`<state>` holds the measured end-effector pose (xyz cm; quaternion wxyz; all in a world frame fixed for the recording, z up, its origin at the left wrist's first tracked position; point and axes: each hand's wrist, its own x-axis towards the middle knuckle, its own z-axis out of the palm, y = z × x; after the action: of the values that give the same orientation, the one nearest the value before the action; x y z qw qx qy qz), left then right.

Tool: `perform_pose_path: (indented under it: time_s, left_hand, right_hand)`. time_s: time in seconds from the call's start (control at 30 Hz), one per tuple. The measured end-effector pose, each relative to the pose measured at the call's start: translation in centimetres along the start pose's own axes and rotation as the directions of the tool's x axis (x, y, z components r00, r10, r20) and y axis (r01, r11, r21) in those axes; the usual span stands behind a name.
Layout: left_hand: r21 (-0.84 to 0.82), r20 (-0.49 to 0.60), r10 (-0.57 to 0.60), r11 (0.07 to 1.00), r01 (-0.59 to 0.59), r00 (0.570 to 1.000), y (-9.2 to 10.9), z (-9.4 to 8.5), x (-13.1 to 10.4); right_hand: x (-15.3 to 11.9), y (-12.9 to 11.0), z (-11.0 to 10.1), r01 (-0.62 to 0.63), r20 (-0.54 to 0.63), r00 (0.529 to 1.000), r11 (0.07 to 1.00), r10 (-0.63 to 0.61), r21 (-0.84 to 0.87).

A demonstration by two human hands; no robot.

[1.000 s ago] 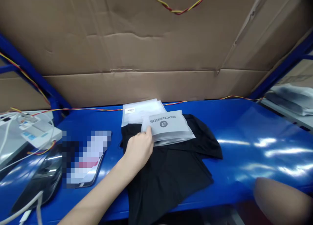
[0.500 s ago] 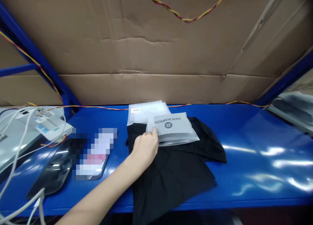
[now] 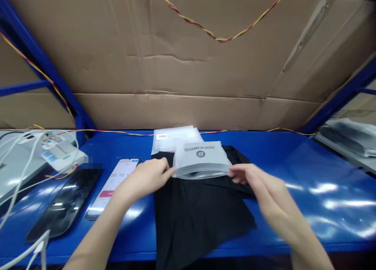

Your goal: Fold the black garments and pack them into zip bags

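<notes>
A frosted plastic bag [image 3: 202,154] printed ROCKBROS, its lettering upside down to me, lies on black fabric [image 3: 202,215]. Its near edge gapes a little towards me. My left hand [image 3: 149,178] pinches the bag's near left corner, thumb on top. At the near right corner, my right hand [image 3: 258,182] has its thumb and fingers closed on the edge. The black cloth spreads under the bag and hangs over the table's front edge. More frosted bags [image 3: 176,138] with a small barcode label lie flat behind.
A phone [image 3: 119,180] showing a timer lies left on the blue table [image 3: 293,215]. Beside it are a glossy black device [image 3: 64,203] and white cables [image 3: 26,164]. A cardboard wall [image 3: 188,74] rises behind; wrapped packages [image 3: 349,135] sit at far right.
My right hand has come into view and reached the bag's right corner. My left hand has moved left and down to the other corner. The bag's near edge now gapes.
</notes>
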<state>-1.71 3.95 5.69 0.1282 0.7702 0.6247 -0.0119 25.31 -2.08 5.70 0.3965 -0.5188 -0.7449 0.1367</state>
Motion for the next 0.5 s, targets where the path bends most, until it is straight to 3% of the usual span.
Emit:
perform_pose_path:
  time_s: [0.13, 0.27, 0.5]
  left_hand:
    - [-0.153, 0.065, 0.035, 0.988, -0.024, 0.997, -1.0, 0.8, 1.2]
    - [-0.238, 0.11, 0.079, 0.97, -0.051, 0.991, -0.4, 2.0, 2.1]
    - [-0.419, 0.091, 0.15, 0.902, -0.099, 0.985, 0.6, 2.0, 2.0]
  right_hand:
    - [0.6, -0.5, 5.0, 0.227, 0.195, 0.962, 0.959, -0.193, -0.169]
    - [0.3, -1.2, 8.1, 0.464, 0.35, 0.872, 0.806, -0.342, -0.367]
    - [1.7, -0.1, 10.5, 0.63, 0.32, 0.76, 0.521, -0.565, -0.576]
